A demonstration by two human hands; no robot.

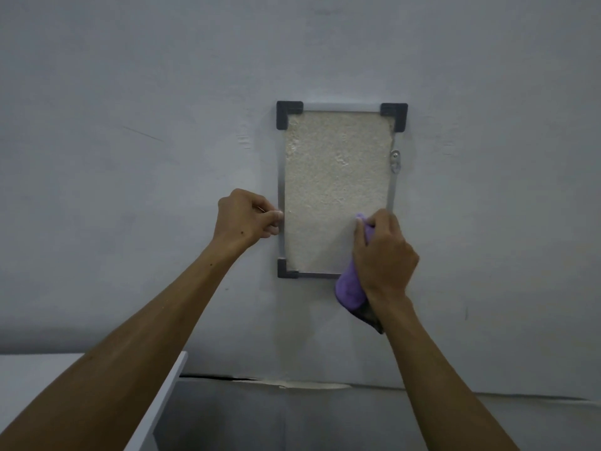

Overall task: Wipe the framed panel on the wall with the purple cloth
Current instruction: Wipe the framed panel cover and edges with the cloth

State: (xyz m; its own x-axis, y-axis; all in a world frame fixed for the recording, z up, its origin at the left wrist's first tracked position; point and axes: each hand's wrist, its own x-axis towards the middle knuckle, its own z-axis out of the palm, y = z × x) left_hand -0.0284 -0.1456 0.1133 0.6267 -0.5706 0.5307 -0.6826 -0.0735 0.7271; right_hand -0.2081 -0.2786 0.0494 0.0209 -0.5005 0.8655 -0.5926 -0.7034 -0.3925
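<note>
The framed panel (336, 177) hangs upright on the grey wall: a rough cream surface inside a thin metal frame with dark corner pieces. My right hand (382, 255) grips the bunched purple cloth (349, 288) and holds it against the panel's lower right corner, which it covers. The cloth hangs down below the frame's bottom edge. My left hand (244, 218) has its fingers curled and its fingertips pinch the frame's left edge at about mid-height.
A small metal latch (395, 160) sits on the frame's right side. A white shelf or cabinet top (97, 379) juts out at the lower left, under my left forearm. A cracked seam (292, 384) runs along the wall lower down.
</note>
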